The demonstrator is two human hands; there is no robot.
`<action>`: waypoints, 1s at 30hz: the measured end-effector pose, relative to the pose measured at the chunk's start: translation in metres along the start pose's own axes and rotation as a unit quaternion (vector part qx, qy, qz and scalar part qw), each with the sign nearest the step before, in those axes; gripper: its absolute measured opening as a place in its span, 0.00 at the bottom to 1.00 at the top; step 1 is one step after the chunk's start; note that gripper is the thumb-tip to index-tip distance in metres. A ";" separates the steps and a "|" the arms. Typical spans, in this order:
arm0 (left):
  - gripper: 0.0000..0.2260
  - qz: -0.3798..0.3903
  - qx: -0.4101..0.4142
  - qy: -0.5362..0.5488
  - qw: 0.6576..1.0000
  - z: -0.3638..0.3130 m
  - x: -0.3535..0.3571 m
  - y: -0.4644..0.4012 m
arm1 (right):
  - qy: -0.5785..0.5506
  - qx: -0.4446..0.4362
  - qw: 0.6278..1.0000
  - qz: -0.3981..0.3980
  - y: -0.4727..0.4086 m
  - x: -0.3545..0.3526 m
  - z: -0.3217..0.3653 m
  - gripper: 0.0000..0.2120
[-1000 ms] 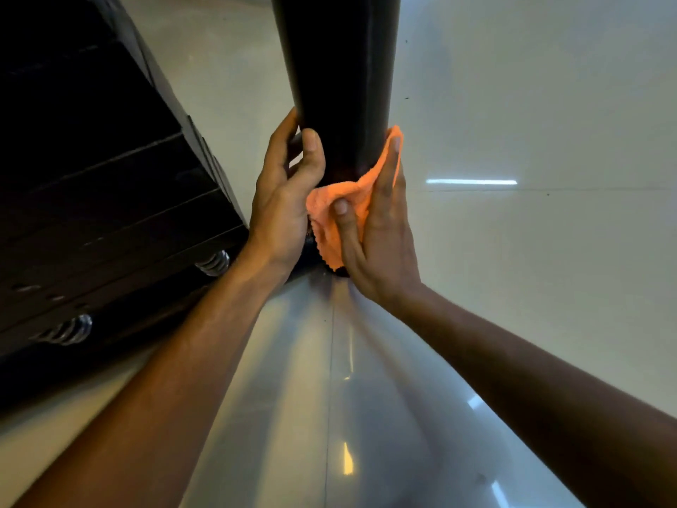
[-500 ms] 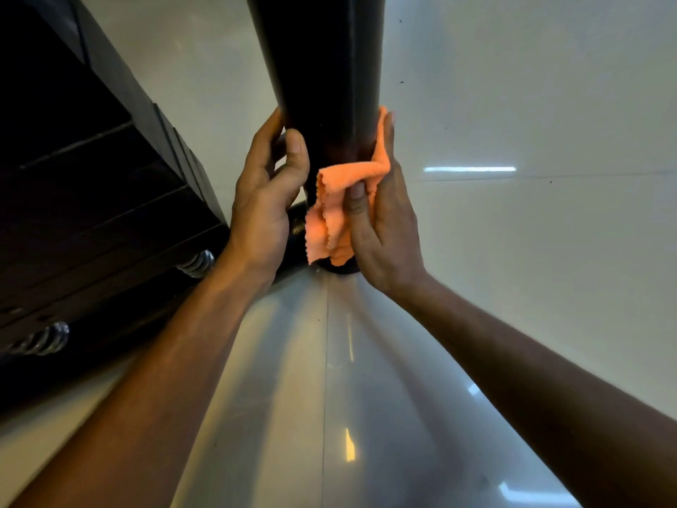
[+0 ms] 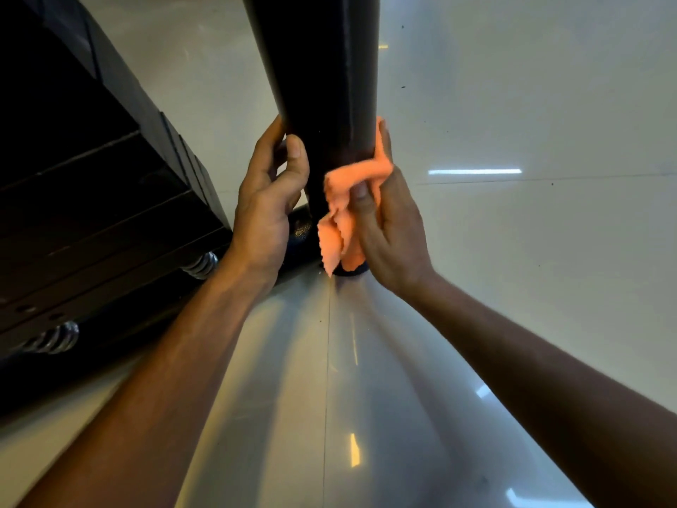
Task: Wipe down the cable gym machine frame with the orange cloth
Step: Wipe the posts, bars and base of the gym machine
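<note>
One black upright post [image 3: 322,86] of the cable machine frame rises from the glossy tiled floor [image 3: 513,251], smooth and matte, with a faint vertical seam down its front face. Two bare hands work at its lower end. The left hand [image 3: 265,199] curls round the post's left side, thumb on the front, fingers wrapped behind, gripping it. The right hand [image 3: 388,229] presses one orange cloth [image 3: 342,210] against the post's right side: its fingers lie along the post with cloth beneath them, and the thumb pins a bunched fold on the front. The cloth is soft, crumpled, with a zigzag-cut edge, and a loose corner hangs down almost to the post's rounded black foot [image 3: 350,269], which sits on the floor beside a tile joint.

To the left, near the floor's left edge, stands a dark stack of flat rectangular weight plates [image 3: 91,214]. Two shiny ribbed metal springs [image 3: 199,265] show beneath it, one near the left wrist, the other [image 3: 55,339] closer to the left edge. Several bright light streaks reflect off the polished tiles.
</note>
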State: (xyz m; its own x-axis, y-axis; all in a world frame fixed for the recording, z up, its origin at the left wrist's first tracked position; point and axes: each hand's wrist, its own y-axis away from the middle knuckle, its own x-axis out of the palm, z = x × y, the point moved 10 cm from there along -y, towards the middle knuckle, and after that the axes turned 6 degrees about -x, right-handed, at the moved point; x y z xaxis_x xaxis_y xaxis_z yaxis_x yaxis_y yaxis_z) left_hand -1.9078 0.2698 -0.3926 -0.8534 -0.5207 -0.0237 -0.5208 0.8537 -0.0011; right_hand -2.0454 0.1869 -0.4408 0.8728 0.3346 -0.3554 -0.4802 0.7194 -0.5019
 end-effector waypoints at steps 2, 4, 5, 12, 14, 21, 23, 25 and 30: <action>0.20 0.005 0.002 -0.006 1.000 0.001 0.001 0.000 | 0.049 -0.015 0.996 0.069 0.015 0.010 -0.011 0.38; 0.21 0.007 -0.003 -0.010 1.000 0.003 0.001 0.000 | 0.081 -0.021 0.993 0.085 0.024 0.013 -0.015 0.41; 0.21 0.011 -0.002 -0.008 1.000 0.004 0.002 0.000 | 0.085 -0.034 0.993 0.069 0.023 0.011 -0.009 0.41; 0.21 0.052 0.025 -0.011 0.998 -0.002 0.004 0.002 | 0.176 -0.199 0.962 -0.068 -0.008 0.020 0.054 0.47; 0.20 0.046 0.029 -0.013 0.998 -0.003 0.004 0.002 | 0.245 -0.198 0.949 -0.023 0.016 0.029 0.021 0.51; 0.19 0.025 0.008 -0.010 1.000 0.004 0.003 0.001 | 0.236 -0.154 0.959 0.025 0.034 0.032 0.000 0.48; 0.19 0.031 0.014 -0.003 0.999 0.004 0.003 0.001 | 0.225 -0.151 0.963 -0.012 0.019 0.029 0.015 0.47; 0.20 0.035 0.015 -0.007 0.999 0.005 0.003 0.000 | 0.227 -0.153 0.961 -0.020 0.021 0.030 0.016 0.47; 0.21 0.023 0.010 -0.035 0.999 0.018 0.001 -0.003 | 0.251 -0.179 0.948 0.075 0.056 0.043 -0.022 0.46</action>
State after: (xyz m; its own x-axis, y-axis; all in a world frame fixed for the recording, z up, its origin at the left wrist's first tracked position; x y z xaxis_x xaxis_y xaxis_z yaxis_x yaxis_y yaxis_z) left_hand -1.9070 0.2666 -0.4105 -0.8726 -0.4794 -0.0936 -0.4799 0.8771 -0.0185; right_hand -2.0371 0.2277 -0.5016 0.6830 0.0200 -0.7302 -0.6738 0.4034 -0.6192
